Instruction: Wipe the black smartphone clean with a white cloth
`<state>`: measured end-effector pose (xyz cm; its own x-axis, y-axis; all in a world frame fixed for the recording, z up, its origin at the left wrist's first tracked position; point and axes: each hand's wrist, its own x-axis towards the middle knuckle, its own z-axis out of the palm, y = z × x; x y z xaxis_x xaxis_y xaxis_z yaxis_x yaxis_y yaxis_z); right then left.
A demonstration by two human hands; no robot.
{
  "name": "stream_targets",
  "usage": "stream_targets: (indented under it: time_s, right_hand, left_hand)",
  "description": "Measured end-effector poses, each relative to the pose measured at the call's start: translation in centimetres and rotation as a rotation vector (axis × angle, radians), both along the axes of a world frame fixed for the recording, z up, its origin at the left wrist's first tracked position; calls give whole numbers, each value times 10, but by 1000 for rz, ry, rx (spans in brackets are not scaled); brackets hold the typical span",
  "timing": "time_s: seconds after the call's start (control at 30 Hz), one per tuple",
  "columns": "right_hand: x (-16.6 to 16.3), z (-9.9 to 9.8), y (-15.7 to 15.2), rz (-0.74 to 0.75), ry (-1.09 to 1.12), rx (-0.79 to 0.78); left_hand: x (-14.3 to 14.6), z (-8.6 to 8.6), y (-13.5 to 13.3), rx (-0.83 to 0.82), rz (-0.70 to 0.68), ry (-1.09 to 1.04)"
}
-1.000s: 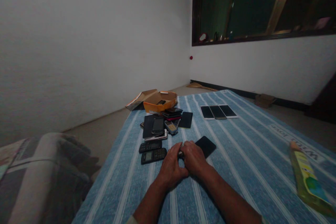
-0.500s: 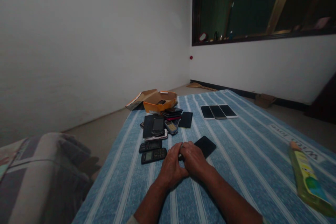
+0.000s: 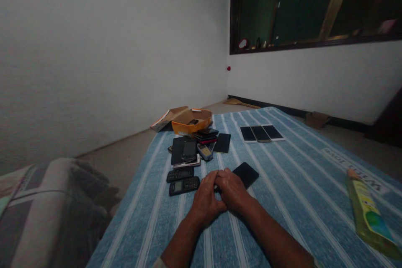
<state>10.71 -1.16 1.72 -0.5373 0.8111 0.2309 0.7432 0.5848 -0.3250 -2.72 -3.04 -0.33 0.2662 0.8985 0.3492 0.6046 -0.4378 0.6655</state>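
My left hand (image 3: 204, 197) and my right hand (image 3: 231, 190) rest together on the blue striped mat (image 3: 282, 184), fingers curled and pressed against each other around a small thing I cannot make out. A black smartphone (image 3: 246, 174) lies face down just beyond my right hand. Two black keypad phones (image 3: 184, 181) lie left of my left hand. Further off sits a pile of phones (image 3: 196, 146).
An orange cardboard box (image 3: 191, 120) with a phone in it stands at the mat's far left corner. Three smartphones (image 3: 261, 133) lie in a row at the far side. A yellow-green package (image 3: 367, 213) lies at the right. Folded bedding (image 3: 47, 209) is at the left.
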Motion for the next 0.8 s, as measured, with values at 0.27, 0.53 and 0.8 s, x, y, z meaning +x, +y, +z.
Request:
stream_targets:
  time_s: [0.27, 0.53, 0.8]
  right_hand:
    - [3, 3, 5, -155, -134, -11]
    - [25, 6, 19, -297, -170, -26]
    - [32, 5, 20, -329, -146, -24]
  left_hand:
    - [-1, -3, -1, -32, 42, 62]
    - [-1, -2, -3, -81, 76, 125]
    - [2, 3, -6, -43, 61, 103]
